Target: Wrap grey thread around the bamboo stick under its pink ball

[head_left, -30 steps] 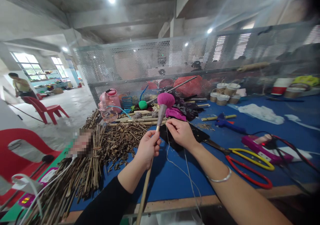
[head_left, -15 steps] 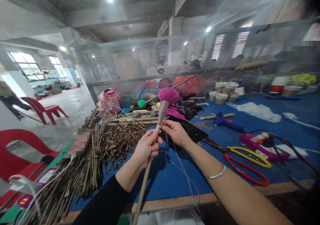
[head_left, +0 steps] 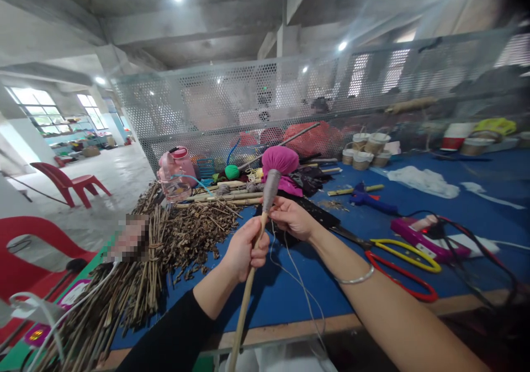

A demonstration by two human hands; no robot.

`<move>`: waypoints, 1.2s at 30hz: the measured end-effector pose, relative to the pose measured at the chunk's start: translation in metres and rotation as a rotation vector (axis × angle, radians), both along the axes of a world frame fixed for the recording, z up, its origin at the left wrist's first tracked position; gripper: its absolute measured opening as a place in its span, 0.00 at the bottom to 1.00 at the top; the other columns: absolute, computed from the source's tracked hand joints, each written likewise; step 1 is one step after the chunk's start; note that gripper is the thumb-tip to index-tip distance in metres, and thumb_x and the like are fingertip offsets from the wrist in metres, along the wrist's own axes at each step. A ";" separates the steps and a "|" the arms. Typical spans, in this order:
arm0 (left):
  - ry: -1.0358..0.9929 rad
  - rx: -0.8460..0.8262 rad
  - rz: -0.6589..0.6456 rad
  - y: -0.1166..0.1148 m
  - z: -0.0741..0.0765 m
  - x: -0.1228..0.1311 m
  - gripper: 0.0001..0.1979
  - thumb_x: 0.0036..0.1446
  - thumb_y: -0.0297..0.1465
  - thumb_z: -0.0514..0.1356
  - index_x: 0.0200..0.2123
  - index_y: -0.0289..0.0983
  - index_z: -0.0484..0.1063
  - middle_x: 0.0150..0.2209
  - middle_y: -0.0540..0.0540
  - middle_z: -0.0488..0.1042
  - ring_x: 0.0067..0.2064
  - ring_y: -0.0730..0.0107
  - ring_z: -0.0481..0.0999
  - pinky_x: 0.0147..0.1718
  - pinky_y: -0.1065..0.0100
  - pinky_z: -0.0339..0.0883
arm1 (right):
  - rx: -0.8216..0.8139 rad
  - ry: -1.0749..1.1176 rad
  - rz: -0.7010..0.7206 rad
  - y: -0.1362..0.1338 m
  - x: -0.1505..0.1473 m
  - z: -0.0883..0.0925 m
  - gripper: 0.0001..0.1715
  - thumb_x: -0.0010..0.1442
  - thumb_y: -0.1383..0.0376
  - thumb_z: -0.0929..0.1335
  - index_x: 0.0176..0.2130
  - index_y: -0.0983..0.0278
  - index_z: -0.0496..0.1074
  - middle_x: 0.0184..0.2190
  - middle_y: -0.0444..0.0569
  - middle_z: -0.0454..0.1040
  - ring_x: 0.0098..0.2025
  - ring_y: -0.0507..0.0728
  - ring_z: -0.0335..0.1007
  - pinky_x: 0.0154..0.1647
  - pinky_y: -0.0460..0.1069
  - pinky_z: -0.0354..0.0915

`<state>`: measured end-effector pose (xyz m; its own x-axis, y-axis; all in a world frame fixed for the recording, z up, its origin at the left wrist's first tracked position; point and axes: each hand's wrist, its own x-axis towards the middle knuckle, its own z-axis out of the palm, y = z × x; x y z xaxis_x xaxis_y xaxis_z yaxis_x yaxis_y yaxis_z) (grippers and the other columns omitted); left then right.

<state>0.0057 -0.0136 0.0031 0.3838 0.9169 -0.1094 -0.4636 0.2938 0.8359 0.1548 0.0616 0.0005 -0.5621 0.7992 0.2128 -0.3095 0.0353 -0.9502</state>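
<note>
My left hand (head_left: 248,248) is closed around a slim wooden stick (head_left: 244,311), which slants up and away from me. Grey thread wrapping (head_left: 271,190) covers the stick's upper part, just below a round magenta fabric head (head_left: 280,159). Beside the lower end of the wrapping, my right hand (head_left: 292,217) pinches a thin grey thread (head_left: 298,275). The loose thread hangs from there down past the table's front edge. A silver bangle circles my right wrist.
Dry twigs and stalks (head_left: 141,272) are heaped at left. Scissors (head_left: 406,256), a blue glue gun (head_left: 372,200) and a purple power strip (head_left: 430,238) lie at right. Small pots (head_left: 366,150) and a pink jug (head_left: 180,165) stand farther back, before a perforated metal screen (head_left: 199,101).
The magenta head has tipped slightly, and the wrapped section shows more end-on. My right hand has shifted a little, still pinching the thread. My view has moved slightly.
</note>
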 end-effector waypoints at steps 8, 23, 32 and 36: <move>0.096 0.161 0.176 0.000 0.001 0.003 0.17 0.45 0.41 0.64 0.31 0.35 0.65 0.26 0.51 0.66 0.20 0.83 0.61 0.13 0.81 0.54 | -0.071 0.025 -0.007 0.001 0.002 0.000 0.25 0.45 0.64 0.72 0.44 0.66 0.68 0.12 0.32 0.50 0.13 0.43 0.33 0.12 0.42 0.33; 0.220 0.037 0.150 0.015 -0.005 -0.001 0.18 0.57 0.41 0.51 0.41 0.35 0.70 0.25 0.47 0.70 0.20 0.77 0.65 0.17 0.76 0.60 | -0.090 -0.050 -0.110 0.000 -0.007 -0.002 0.17 0.46 0.58 0.72 0.28 0.66 0.65 0.12 0.35 0.55 0.12 0.42 0.36 0.12 0.43 0.32; 0.863 0.550 0.590 0.061 -0.021 -0.027 0.08 0.51 0.33 0.58 0.32 0.35 0.73 0.30 0.44 0.74 0.34 0.67 0.70 0.37 0.68 0.62 | -0.159 -0.226 -0.188 0.002 -0.013 -0.009 0.20 0.44 0.55 0.71 0.27 0.64 0.60 0.11 0.31 0.47 0.12 0.43 0.35 0.12 0.43 0.31; 0.849 0.566 0.427 0.049 -0.030 -0.027 0.14 0.55 0.38 0.52 0.33 0.34 0.72 0.26 0.47 0.72 0.27 0.70 0.68 0.29 0.71 0.61 | -0.159 -0.260 -0.212 0.001 -0.013 -0.010 0.20 0.44 0.55 0.71 0.26 0.64 0.59 0.10 0.31 0.47 0.11 0.43 0.36 0.12 0.43 0.33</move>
